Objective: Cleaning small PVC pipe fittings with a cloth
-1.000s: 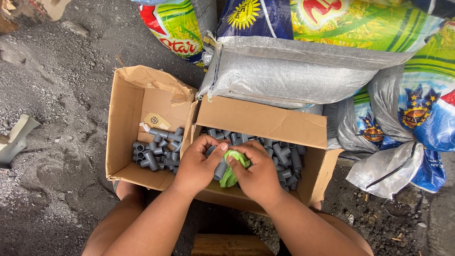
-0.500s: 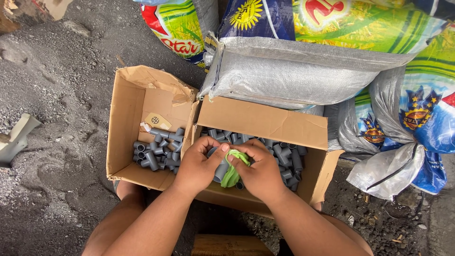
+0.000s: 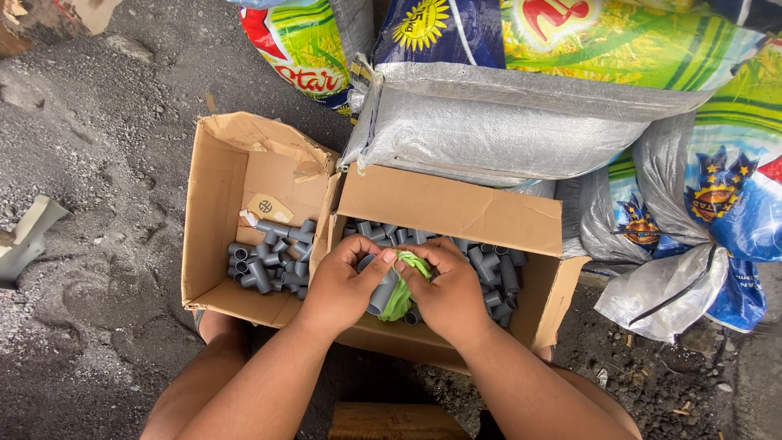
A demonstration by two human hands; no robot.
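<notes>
My left hand (image 3: 346, 285) and my right hand (image 3: 448, 289) meet over the right cardboard box (image 3: 456, 208). Between them they hold a grey plastic pipe fitting (image 3: 381, 293) and a bright green cloth (image 3: 405, 285) pressed against it. The left hand grips the fitting; the right hand's fingers pinch the cloth at the fitting's top. Under the hands the right box holds several grey pipe fittings (image 3: 497, 273). The left cardboard box (image 3: 213, 204) holds a smaller heap of the same grey fittings (image 3: 273, 261).
Both boxes stand on dark grey gritty ground (image 3: 98, 163). Stuffed woven sacks (image 3: 505, 106) in silver, green and blue are piled behind and to the right of the boxes. A wooden block (image 3: 395, 420) lies between my knees. A pale scrap (image 3: 28, 236) sits at the left edge.
The hands stay over the right box with small finger shifts on the cloth and fitting. Nothing else has moved.
</notes>
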